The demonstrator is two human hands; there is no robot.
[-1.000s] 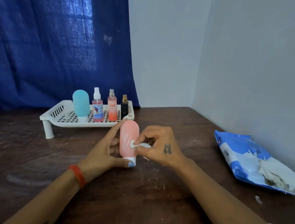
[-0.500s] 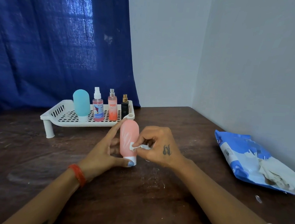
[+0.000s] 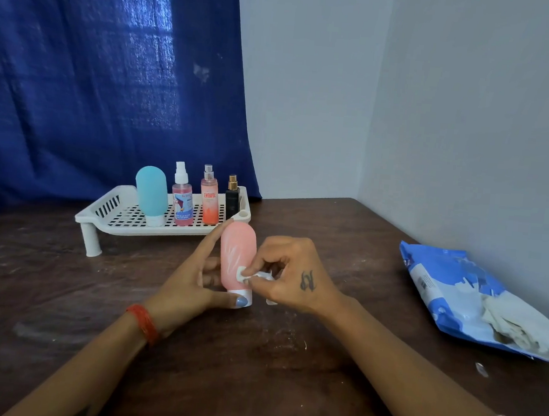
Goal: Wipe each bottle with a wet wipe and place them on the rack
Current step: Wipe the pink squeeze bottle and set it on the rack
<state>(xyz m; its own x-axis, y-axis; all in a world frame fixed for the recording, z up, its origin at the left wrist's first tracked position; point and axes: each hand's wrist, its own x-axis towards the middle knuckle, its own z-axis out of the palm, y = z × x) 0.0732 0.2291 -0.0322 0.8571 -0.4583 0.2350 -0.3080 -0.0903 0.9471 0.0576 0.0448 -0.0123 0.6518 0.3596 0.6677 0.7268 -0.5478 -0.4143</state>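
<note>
So the pink bottle [image 3: 237, 257] is standing cap-down on the dark wooden worktop [image 3: 286, 358], about mid-scene, just in front of the near right corner of the white rack [image 3: 178, 229]. The left hand [image 3: 190, 283] is wrapped around it from the left: index finger stretched up along the bottle's side, thumb hooked across the white cap at the bottom. The right hand [image 3: 290, 275] has its fingers curled in, pinching a small bunched-up wet wipe [image 3: 247, 274] and pressing it against the lower right side of the bottle. You can see streaks on the pink surface above the wipe.

Four bottles sit upright on the rack in a row: a teal bottle [image 3: 151, 193] cap-down on the left, then a pink spray bottle [image 3: 182, 203] with a white nozzle, an orange spray bottle [image 3: 209, 200], and a small black bottle [image 3: 232, 201] on the far right end.

Over on the right of the worktop, close to the wall, lies the blue wipes pack [image 3: 452, 289], open with white wipes poking out. There's a blue curtain [image 3: 95, 76] behind the rack.
</note>
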